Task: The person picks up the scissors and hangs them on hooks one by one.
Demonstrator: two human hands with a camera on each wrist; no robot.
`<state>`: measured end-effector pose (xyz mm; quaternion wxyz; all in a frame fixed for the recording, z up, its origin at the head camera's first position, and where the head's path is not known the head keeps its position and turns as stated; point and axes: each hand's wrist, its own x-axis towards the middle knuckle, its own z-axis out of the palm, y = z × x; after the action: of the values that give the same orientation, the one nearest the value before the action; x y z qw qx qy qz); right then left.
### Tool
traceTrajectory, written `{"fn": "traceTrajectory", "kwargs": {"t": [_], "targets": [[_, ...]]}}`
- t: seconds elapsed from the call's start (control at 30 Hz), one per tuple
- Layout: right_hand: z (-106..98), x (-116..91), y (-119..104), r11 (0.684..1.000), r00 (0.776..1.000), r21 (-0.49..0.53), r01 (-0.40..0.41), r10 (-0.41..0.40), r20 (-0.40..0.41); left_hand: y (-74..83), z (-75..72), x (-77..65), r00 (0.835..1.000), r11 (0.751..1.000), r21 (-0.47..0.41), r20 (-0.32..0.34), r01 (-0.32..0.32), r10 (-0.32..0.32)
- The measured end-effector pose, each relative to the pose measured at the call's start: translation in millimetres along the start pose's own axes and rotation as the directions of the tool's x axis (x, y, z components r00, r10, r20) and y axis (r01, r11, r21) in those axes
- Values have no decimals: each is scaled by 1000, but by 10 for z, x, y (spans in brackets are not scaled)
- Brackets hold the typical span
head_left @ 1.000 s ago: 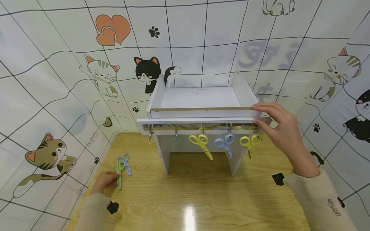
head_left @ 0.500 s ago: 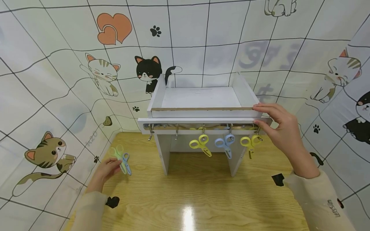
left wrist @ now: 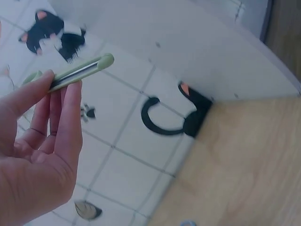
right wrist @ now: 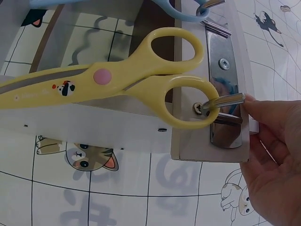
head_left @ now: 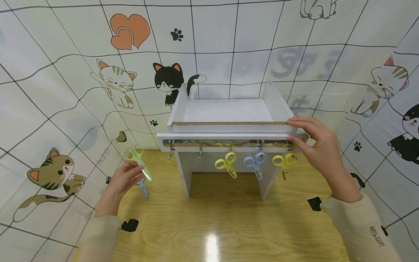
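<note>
My left hand [head_left: 122, 179] pinches a pair of light green scissors [head_left: 139, 162] between thumb and fingers, raised above the table at the left. In the left wrist view the scissors [left wrist: 81, 73] are seen edge-on. Below them, a pair of blue scissors [head_left: 143, 189] lies on the table, partly hidden by the hand. My right hand [head_left: 319, 147] holds the right end of a white shelf [head_left: 229, 129], thumb below and fingers on the upper rim. Yellow scissors [head_left: 228, 165], blue scissors [head_left: 255, 162] and another yellow pair [right wrist: 101, 77] hang from its hooks by their finger loops.
Two bare metal hooks, an outer hook [head_left: 171, 148] and an inner hook [head_left: 200, 149], stick out at the shelf's left. The shelf stands on a wooden table [head_left: 229, 218] against a cat-patterned cloth [head_left: 216, 65], which also rises along both sides.
My left hand has lifted the green scissors off the table, turned them and moved them up and away from me. The right hand stays on the shelf.
</note>
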<state>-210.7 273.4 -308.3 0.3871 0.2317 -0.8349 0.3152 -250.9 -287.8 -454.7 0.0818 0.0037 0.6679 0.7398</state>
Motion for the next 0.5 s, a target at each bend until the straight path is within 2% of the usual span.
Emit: {"fn": "traceTrajectory", "kwargs": {"t": [0.17,0.27,0.33,0.4,0.5], "targets": [[12,0,18,1000,1000,1,2,-2,-8,224,249,-92,996,997,-4,47,-74,74],[17,-2,29,1000,1000,-3,2,-2,-13,347,405,-172,988,991,-25,80,-128,129],[18,-4,31,1000,1000,-10,1,-2,-14,409,508,-220,975,982,-49,121,-181,186],[17,-6,30,1000,1000,-17,-1,0,-15,456,604,-265,954,970,-70,178,-233,242],[16,-6,25,1000,1000,-20,-2,1,-13,491,737,-317,927,958,-91,241,-273,287]]}}
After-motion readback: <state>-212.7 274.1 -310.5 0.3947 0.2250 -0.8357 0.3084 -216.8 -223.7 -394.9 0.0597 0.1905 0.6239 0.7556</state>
